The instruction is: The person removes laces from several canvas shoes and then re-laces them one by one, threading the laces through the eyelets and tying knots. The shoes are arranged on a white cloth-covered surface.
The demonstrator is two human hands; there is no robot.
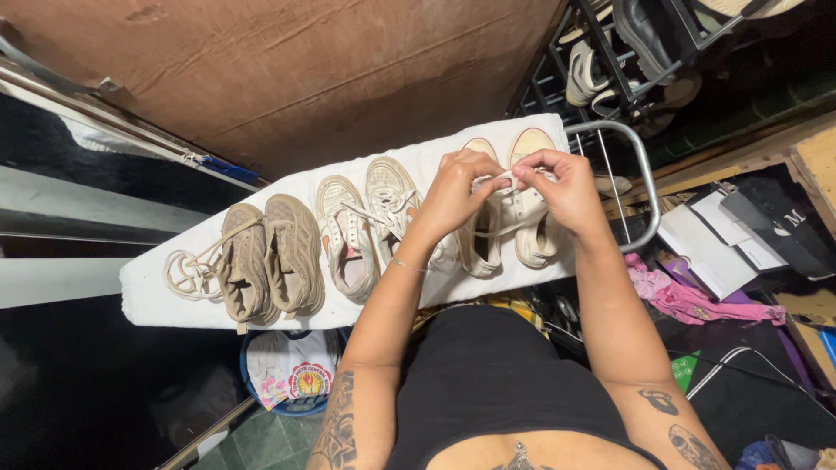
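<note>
Three pairs of worn pale shoes lie in a row on a white-covered ironing board (157,300). Both my hands are over the rightmost pair of white low sneakers (531,231). My left hand (453,191) and my right hand (566,187) each pinch a white shoelace (505,180) stretched between them above those sneakers. A middle pair of white trainers (366,222) lies just left of my left wrist. A beige pair (270,257) sits further left, with loose coiled laces (187,270) beside it.
A metal iron rest (640,174) juts from the board's right end. Behind it stands a black shoe rack (610,52) with footwear. A brown wall panel (305,70) lies beyond the board. Pink cloth (688,300), papers and bags clutter the floor at right; a blue basin (292,379) sits below.
</note>
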